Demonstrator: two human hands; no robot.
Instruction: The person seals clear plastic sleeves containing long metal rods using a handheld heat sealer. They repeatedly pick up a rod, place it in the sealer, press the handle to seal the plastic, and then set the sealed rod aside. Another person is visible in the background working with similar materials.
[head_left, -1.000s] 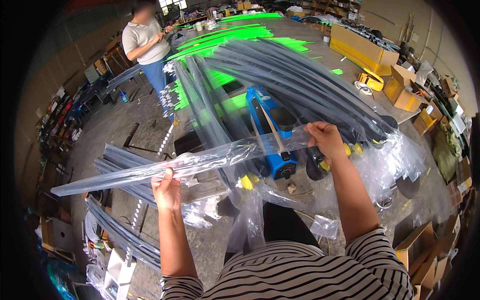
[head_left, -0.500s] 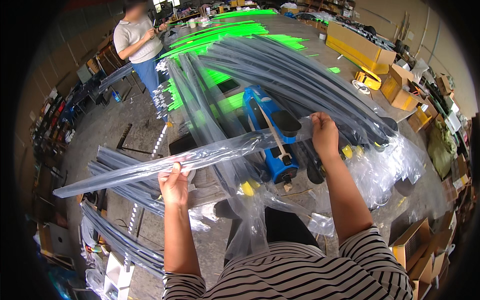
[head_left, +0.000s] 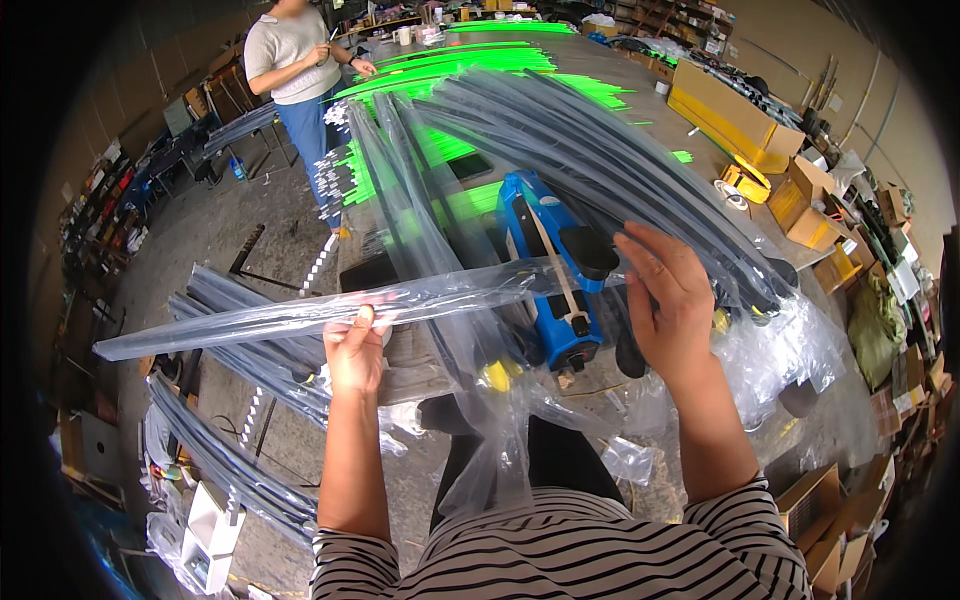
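A long clear plastic sleeve (head_left: pixel 230 330) stretches from the far left to the middle; I cannot tell what it contains. My left hand (head_left: pixel 355 350) pinches it from below, thumb on the near side. Its right end lies across a blue press-arm machine (head_left: pixel 553 265), which looks like a bag sealer, with a black pad and pale strip. My right hand (head_left: pixel 672 300) is raised beside that end, fingers apart, and seems to hold nothing. Behind it lie several dark lengths in clear sleeves (head_left: pixel 590 160); another sleeved bundle (head_left: pixel 410 200) runs under the held sleeve.
Bright green rods (head_left: pixel 440 75) are piled at the far end of the table. A person (head_left: pixel 300 70) stands there on the left. More sleeved bundles (head_left: pixel 235 480) lie at the lower left. Cardboard boxes (head_left: pixel 735 110) and a yellow tape-like item (head_left: pixel 742 182) sit on the right.
My right hand has let go of the sleeve's right end and opened. My left hand still holds the sleeve, which has shifted slightly left. The other person's hand has lowered toward the green rods.
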